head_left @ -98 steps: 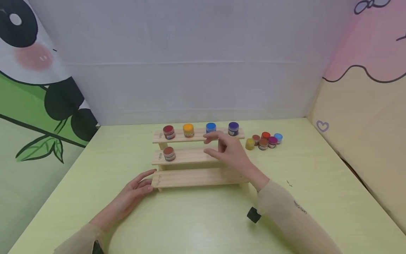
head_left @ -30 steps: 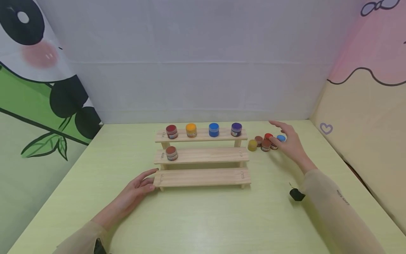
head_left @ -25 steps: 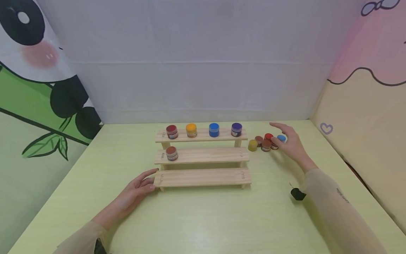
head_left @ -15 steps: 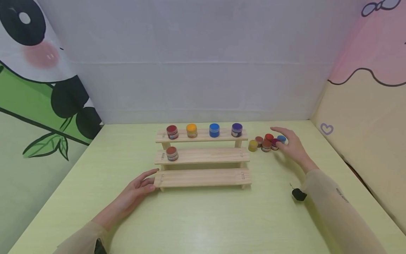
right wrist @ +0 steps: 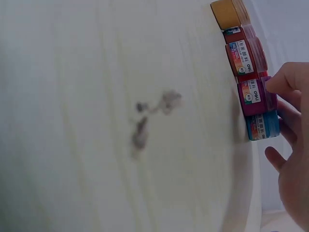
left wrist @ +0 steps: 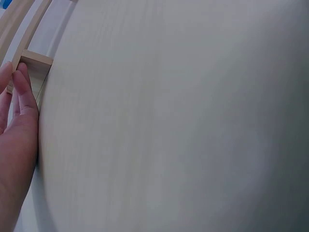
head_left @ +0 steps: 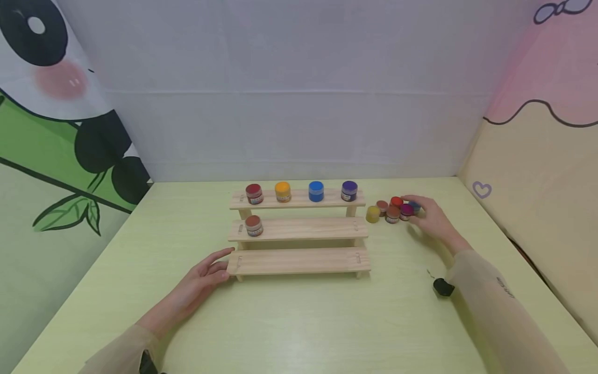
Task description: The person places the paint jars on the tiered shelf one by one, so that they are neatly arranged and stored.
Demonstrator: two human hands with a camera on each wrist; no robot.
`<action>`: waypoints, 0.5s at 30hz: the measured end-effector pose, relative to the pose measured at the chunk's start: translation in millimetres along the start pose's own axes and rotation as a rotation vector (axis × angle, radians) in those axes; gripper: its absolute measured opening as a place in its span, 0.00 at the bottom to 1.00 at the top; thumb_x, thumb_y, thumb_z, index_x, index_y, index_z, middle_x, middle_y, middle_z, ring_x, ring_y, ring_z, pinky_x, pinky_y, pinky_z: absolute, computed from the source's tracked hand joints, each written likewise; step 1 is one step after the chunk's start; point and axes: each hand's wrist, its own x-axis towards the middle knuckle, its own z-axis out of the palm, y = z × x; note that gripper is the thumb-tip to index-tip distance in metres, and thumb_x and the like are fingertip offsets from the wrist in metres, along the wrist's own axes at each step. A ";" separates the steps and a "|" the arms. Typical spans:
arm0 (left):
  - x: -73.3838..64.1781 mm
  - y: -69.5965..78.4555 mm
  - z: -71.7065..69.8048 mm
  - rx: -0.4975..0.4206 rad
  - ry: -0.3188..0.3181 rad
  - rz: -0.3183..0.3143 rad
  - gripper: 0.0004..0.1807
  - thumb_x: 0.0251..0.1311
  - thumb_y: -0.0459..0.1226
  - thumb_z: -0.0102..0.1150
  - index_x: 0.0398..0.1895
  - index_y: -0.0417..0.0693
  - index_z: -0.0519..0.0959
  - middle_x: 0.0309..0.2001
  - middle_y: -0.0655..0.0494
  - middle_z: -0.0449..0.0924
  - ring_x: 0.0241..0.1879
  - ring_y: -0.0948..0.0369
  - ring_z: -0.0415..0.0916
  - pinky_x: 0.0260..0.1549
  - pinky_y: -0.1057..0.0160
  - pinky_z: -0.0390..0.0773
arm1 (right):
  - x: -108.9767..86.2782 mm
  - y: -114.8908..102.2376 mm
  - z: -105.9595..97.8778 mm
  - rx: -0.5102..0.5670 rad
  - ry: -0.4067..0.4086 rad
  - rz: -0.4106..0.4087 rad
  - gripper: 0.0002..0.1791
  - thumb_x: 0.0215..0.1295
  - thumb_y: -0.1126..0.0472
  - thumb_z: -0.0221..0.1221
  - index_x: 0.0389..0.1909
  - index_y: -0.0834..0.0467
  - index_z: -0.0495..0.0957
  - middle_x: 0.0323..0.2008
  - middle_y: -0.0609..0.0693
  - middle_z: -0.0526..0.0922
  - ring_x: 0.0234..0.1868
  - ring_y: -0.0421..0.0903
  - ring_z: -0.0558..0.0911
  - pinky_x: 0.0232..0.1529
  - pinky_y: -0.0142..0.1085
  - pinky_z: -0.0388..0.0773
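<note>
A three-tier wooden rack stands mid-table. My left hand holds the left end of its lowest shelf, thumb in front and fingers behind; the left wrist view shows the fingertips against the shelf's end. At the right, my right hand reaches over a cluster of small paint jars. Its thumb is at the lid of the purple jar, and the other fingers curve behind the blue jar, which the hand partly covers in the head view. I cannot tell whether it grips either jar.
Dark red, orange, blue and violet jars line the top shelf. One brown jar sits on the middle shelf's left. Beside the purple jar stand yellow, red and two brown jars.
The right hand has moved from over the rack to the jar cluster at the right. Over the last half second it has lowered and drawn its fingers closer together. The left hand stays put.
</note>
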 end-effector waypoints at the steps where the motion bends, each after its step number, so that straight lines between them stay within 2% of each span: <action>1: 0.1 0.2 0.1 0.000 0.001 -0.001 0.37 0.70 0.44 0.55 0.78 0.58 0.51 0.70 0.47 0.67 0.60 0.71 0.73 0.55 0.77 0.70 | -0.2 1.5 -0.1 -0.013 0.005 -0.016 0.31 0.58 0.73 0.60 0.65 0.68 0.69 0.65 0.71 0.70 0.68 0.71 0.65 0.68 0.67 0.56; 5: 0.3 0.6 0.1 0.000 0.000 0.001 0.37 0.70 0.43 0.55 0.78 0.58 0.51 0.70 0.47 0.66 0.59 0.71 0.73 0.55 0.77 0.70 | -1.4 6.2 -0.9 -0.087 0.055 -0.090 0.29 0.54 0.74 0.63 0.60 0.71 0.72 0.59 0.73 0.75 0.62 0.71 0.72 0.65 0.66 0.60; 8: 0.1 0.9 -0.1 0.003 0.000 0.004 0.37 0.70 0.44 0.55 0.78 0.57 0.50 0.70 0.46 0.66 0.59 0.72 0.73 0.55 0.77 0.69 | -3.3 7.5 -2.2 -0.111 0.085 -0.105 0.27 0.53 0.73 0.65 0.57 0.72 0.74 0.56 0.73 0.78 0.59 0.71 0.75 0.63 0.65 0.63; 11: -0.1 1.1 -0.1 0.005 0.002 0.003 0.37 0.70 0.44 0.55 0.78 0.58 0.50 0.70 0.46 0.66 0.59 0.72 0.73 0.55 0.77 0.69 | -6.8 6.8 -4.1 -0.117 0.092 -0.068 0.26 0.55 0.71 0.66 0.56 0.72 0.75 0.55 0.72 0.78 0.57 0.70 0.76 0.61 0.65 0.66; 15: 0.0 0.7 0.0 0.006 0.004 0.000 0.37 0.70 0.44 0.55 0.78 0.58 0.51 0.71 0.46 0.66 0.59 0.72 0.72 0.55 0.77 0.69 | -12.8 5.5 -6.4 -0.111 0.054 0.062 0.26 0.60 0.68 0.64 0.61 0.68 0.73 0.59 0.73 0.76 0.59 0.70 0.73 0.58 0.64 0.69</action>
